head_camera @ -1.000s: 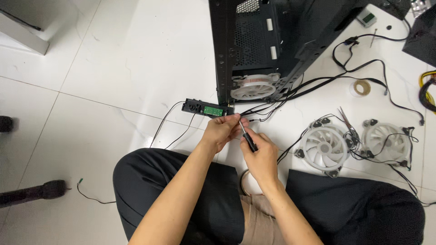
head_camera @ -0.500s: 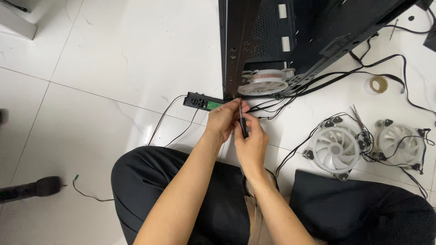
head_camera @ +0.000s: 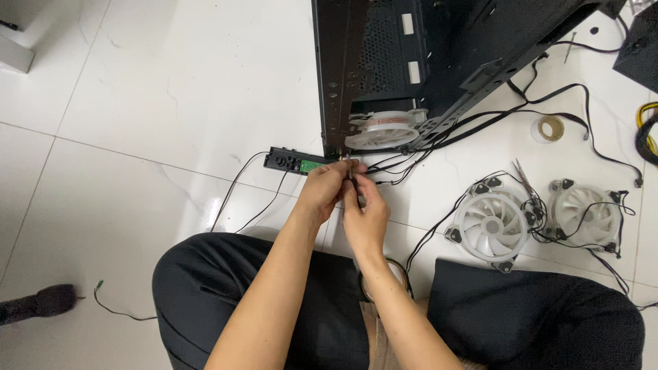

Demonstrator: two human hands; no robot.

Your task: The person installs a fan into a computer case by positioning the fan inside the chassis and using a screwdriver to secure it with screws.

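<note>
A black computer case (head_camera: 411, 62) stands on the white tile floor, with a white fan (head_camera: 380, 130) low inside it. My left hand (head_camera: 322, 192) and my right hand (head_camera: 367, 216) are close together at the case's lower front corner. My right hand grips a dark screwdriver (head_camera: 351, 179) whose tip points up at that corner. My left hand's fingers pinch around the screwdriver tip, where a small metal piece shows. A small black panel with a green circuit board (head_camera: 298, 163) lies just left of my hands, trailing thin black wires.
Two white fans (head_camera: 490, 226) (head_camera: 582, 214) with tangled black cables lie on the floor to the right. A roll of tape (head_camera: 550, 128) sits beyond them. My legs in black trousers (head_camera: 226, 294) fill the bottom. A dark object (head_camera: 34, 301) lies at the far left.
Both hands have moved up to the lower corner of the case, and the screwdriver has turned from slanted to nearly upright. The camera has moved closer.
</note>
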